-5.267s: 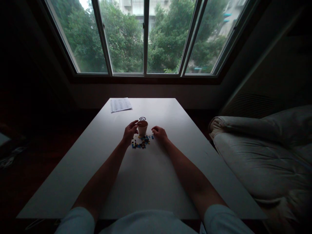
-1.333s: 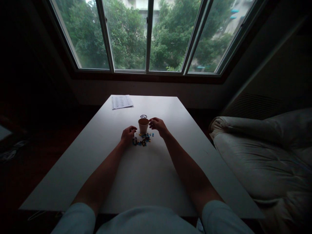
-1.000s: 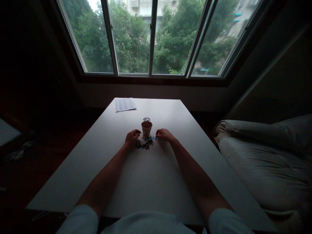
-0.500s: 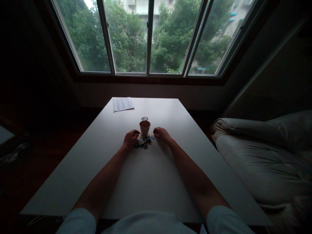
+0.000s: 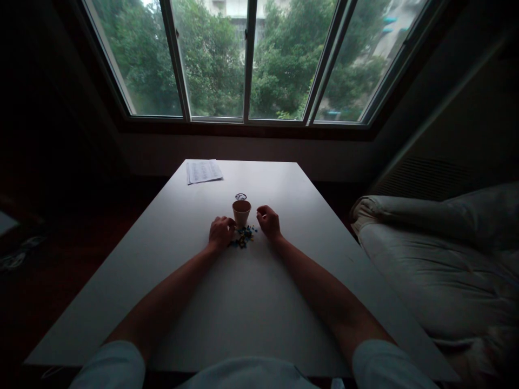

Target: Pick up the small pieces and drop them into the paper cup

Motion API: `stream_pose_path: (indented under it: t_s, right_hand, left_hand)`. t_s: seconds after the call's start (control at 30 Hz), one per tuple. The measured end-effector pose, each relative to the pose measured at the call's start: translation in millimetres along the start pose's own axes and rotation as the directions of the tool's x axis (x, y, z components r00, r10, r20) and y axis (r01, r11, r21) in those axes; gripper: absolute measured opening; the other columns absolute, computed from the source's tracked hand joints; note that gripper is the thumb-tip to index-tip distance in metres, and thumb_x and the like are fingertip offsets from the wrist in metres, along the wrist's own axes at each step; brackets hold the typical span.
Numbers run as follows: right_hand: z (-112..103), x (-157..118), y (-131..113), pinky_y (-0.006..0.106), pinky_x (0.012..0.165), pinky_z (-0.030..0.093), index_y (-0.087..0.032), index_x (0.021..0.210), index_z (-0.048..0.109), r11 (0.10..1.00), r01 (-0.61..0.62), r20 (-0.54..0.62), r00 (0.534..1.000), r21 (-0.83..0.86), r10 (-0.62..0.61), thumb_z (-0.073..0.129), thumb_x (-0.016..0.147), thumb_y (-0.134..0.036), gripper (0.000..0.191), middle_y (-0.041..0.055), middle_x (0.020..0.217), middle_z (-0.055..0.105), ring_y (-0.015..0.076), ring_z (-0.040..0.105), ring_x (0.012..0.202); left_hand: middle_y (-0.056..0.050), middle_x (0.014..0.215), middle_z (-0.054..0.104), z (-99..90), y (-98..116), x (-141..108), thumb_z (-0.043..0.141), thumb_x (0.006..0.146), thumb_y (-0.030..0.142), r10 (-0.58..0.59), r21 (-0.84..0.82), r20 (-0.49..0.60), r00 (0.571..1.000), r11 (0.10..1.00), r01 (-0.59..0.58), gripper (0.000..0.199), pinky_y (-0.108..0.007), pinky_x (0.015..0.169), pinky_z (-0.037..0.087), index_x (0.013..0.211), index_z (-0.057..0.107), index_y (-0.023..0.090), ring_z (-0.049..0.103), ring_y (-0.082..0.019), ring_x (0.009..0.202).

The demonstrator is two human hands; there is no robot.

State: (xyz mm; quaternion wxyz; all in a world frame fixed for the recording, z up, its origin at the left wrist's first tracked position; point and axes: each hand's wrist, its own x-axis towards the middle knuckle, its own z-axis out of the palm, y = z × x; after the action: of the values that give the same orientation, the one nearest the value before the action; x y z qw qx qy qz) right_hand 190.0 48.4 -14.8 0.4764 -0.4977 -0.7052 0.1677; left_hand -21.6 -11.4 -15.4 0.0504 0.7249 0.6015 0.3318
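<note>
A paper cup [image 5: 241,214] stands upright on the white table [image 5: 259,302], its dark opening facing up. Several small blue, black and yellow pieces [image 5: 244,236] lie in a loose pile just in front of it. At the pile's left edge rests my left hand [image 5: 221,231], fingers curled down close to the cup; whatever they grip is too small to make out. To the right of the cup, my right hand [image 5: 268,221] is raised a little with bent, closed fingers, and its contents are hidden.
Behind the cup lies a small dark ring-shaped item [image 5: 240,196]. Printed sheets [image 5: 204,172] sit at the table's far left corner. A pale padded seat [image 5: 417,270] stands right of the table, and a window [image 5: 251,65] is beyond it.
My left hand has moved slightly right, over the left part of the pile. My right hand has lifted and turned more upright beside the cup. The view has shifted slightly.
</note>
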Motion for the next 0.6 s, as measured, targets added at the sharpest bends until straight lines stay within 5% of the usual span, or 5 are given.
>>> stream_pose_path:
  t_s: [0.2, 0.6]
  right_hand:
    - [2.1, -6.2, -13.9, 0.031, 0.074, 0.051, -0.02, 0.092, 0.061, 0.994, 0.105, -0.023, 0.994, 0.041, -0.105, 0.05, 0.086, -0.023, 0.013, 0.0067, 0.094, 0.061, 0.0188, 0.057, 0.082]
    - [0.8, 0.8, -50.0, 0.035, 0.081, 0.051, -0.023, 0.095, 0.063, 0.98, 0.1, -0.058, 0.994, 0.174, -0.091, 0.051, 0.09, -0.028, 0.014, 0.0068, 0.1, 0.06, 0.021, 0.057, 0.091]
  left_hand:
    - [-0.007, 0.093, 0.067, -3.8, -0.4, -2.5, 0.057, 0.088, 0.022, 0.028, -0.036, 0.009, 1.0, 0.999, -0.027, 0.015, -0.037, 0.088, 0.042, 0.09, 0.071, 0.021, 0.055, -0.024, 0.094]
    - [-0.009, 0.096, 0.066, -5.2, 2.5, -10.7, 0.06, 0.087, 0.026, 0.019, -0.026, 0.022, 1.0, 0.999, -0.018, 0.015, -0.038, 0.09, 0.043, 0.094, 0.073, 0.022, 0.053, -0.025, 0.1]
